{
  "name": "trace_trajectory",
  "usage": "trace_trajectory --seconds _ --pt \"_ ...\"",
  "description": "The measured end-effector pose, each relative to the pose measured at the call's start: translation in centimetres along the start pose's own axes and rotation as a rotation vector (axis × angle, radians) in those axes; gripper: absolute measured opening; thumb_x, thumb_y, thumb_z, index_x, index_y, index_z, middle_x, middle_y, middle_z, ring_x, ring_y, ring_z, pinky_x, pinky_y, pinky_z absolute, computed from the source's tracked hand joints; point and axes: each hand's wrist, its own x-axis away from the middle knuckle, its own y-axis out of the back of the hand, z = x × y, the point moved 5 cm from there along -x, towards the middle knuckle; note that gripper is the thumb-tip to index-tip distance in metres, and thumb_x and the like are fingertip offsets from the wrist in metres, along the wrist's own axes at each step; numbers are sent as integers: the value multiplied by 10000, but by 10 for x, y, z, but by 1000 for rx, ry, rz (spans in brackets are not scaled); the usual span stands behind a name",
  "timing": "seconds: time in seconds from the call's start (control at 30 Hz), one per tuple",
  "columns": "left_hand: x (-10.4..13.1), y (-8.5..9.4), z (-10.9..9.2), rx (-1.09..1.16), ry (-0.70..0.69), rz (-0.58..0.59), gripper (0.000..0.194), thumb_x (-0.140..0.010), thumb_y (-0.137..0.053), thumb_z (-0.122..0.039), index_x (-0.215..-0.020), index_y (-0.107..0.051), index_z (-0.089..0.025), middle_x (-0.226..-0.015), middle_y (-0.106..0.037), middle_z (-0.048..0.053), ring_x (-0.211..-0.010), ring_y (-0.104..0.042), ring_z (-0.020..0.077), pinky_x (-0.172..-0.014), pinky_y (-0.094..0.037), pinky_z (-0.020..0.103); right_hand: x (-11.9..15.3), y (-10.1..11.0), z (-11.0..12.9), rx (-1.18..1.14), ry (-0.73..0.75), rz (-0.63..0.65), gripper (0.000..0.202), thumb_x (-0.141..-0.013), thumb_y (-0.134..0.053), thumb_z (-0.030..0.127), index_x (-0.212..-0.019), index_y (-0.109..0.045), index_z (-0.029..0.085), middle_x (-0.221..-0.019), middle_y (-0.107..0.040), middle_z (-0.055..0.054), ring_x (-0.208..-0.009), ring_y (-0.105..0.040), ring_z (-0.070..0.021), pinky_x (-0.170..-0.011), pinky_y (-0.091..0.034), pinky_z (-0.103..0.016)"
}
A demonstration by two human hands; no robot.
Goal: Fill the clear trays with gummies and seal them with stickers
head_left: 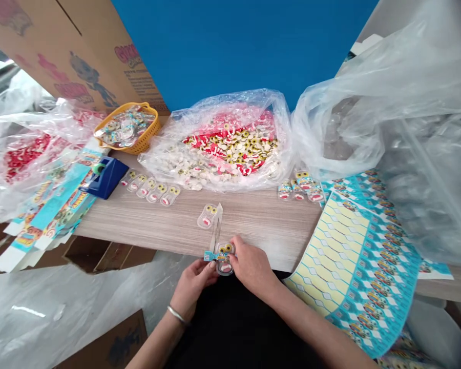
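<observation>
Over the table's front edge, my right hand (251,264) grips a small clear plastic case (226,267) by its right side. Inside the case are two yellow eye-like pieces and a red-and-white piece. A blue printed sticker label (210,255) lies across the case, its free end sticking out to the left. My left hand (192,284) is closed, thumb and fingers pinching at the label and the case's left edge; the exact contact is partly hidden. Just beyond lies a narrow pointed strip (216,228), beside another filled clear case (207,216) without a label.
Several filled cases (152,191) line up at left, near a blue tape dispenser (106,177) and a yellow basket (149,136). A clear bag of loose pieces (234,148) sits at the back. Labelled cases (299,187) and label sheets (341,246) are at right.
</observation>
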Motion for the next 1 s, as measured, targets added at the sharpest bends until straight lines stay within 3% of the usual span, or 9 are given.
trace_trajectory --seconds 0.1,0.23,0.4,0.5,0.6,0.73,0.83,1.0 --pt "-6 -11 6 343 114 29 458 -667 -799 -460 -940 -659 -119 -918 -744 127 -796 -704 205 -714 -546 278 -2 -3 9 -10 50 25 244 -870 -541 241 -1109 -566 199 -855 -728 -65 -797 -689 -244 -652 -392 -301" --pt "-1 -13 5 365 144 1 437 -638 -846 -388 -903 -683 -82 -840 -747 138 -682 -702 184 -586 -550 238 3 0 0 -227 57 1 350 -825 -602 252 -1172 -598 206 -849 -730 -41 -802 -672 -223 -680 -420 -294" --pt "12 -9 -14 416 23 -48 405 -591 -873 -373 -824 -701 -90 -777 -743 93 -642 -683 168 -620 -583 270 17 -1 -25 -628 -38 -52 532 -788 -661 377 -1288 -560 227 -1026 -711 -49 -517 -535 -120 -533 -415 -274" --pt "15 -11 -33 422 -85 -68 367 -584 -873 -360 -789 -699 -109 -739 -735 54 -624 -665 155 -629 -581 277 20 1 -30 -805 -36 -45 336 -786 -657 403 -1057 -663 204 -856 -688 -21 -483 -459 -96 -477 -360 -249" --pt "16 -19 -52 422 -145 -36 357 -591 -868 -352 -802 -703 -116 -727 -730 44 -614 -654 147 -620 -570 271 17 15 -30 -933 18 -77 204 -800 -645 385 -752 -642 187 -618 -569 27 -526 -434 -95 -498 -326 -225" --pt "22 -33 -76 506 -182 86 303 -622 -858 -313 -800 -703 -121 -712 -713 28 -598 -636 121 -611 -556 249 15 33 -30 -1128 59 -39 253 -806 -664 421 -743 -604 183 -533 -455 69 -465 -336 -68 -442 -236 -206" --pt "28 -50 -90 562 -176 239 225 -667 -836 -281 -757 -703 -124 -682 -691 20 -571 -610 95 -578 -533 219 16 34 -25 -1355 131 32 304 -791 -703 460 -753 -574 187 -523 -425 84 -441 -299 -53 -427 -201 -194" --pt "35 -76 -103 566 -139 427 185 -695 -819 -269 -741 -703 -132 -632 -651 7 -509 -576 84 -501 -492 203 22 30 -14 -1682 240 23 362 -738 -767 479 -758 -542 196 -634 -526 49 -491 -397 -58 -447 -273 -176"
